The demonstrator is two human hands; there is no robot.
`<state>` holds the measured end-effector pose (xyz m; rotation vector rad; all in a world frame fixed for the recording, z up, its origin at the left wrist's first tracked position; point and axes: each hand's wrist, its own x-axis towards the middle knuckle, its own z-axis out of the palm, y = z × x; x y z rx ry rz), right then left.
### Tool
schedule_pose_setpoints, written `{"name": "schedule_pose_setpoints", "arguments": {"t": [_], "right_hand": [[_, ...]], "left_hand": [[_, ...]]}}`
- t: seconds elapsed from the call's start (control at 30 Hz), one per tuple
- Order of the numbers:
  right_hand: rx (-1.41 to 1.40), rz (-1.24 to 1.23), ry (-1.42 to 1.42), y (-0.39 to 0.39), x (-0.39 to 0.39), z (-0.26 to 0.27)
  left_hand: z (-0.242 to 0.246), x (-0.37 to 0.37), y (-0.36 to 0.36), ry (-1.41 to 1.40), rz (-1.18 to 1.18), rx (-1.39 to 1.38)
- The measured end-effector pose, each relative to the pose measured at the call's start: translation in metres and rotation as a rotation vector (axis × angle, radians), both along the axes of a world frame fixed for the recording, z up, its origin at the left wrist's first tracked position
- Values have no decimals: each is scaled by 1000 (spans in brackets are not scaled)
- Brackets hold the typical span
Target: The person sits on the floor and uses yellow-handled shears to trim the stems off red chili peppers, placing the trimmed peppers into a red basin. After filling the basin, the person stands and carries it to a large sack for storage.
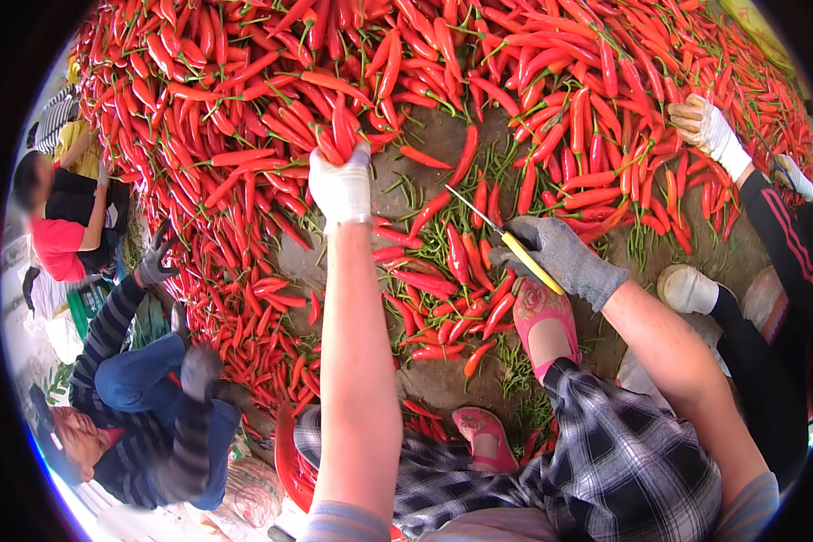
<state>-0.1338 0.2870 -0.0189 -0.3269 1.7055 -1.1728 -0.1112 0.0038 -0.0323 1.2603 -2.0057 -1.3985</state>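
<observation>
Red chili peppers (257,142) with green stems lie in a large heap before me. My left hand (341,186), in a white glove, reaches into the heap and grips a few red chili peppers (342,132). To its right, my right hand (559,257), in a grey glove, holds scissors or a similar cutting tool with a yellow handle (532,263); its thin metal tip (471,203) points up and left. Below the tool are loose peppers (457,254) and cut green stems (508,359) on the ground.
A co-worker in striped sleeves (105,332) sits at the lower left, another in red (57,247) farther up. On the right, a co-worker's white-gloved hand (708,132) touches the heap. A red basin (288,454) stands by my legs, near my pink shoes (545,318).
</observation>
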Motion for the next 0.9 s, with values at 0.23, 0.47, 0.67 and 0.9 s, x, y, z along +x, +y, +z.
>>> {"name": "schedule_pose_setpoints", "arguments": {"t": [0.23,0.47,0.67,0.9], "right_hand": [[72,104,145,20,-1,10],[67,174,236,16,-9,25],[65,262,348,0,-3,32],[60,275,143,-7,-1,26]], "left_hand": [[-27,-30,28,214,276,299],[12,76,78,356,-1,686],[34,103,88,85,-102,572],[35,111,89,10,-344,432]]}}
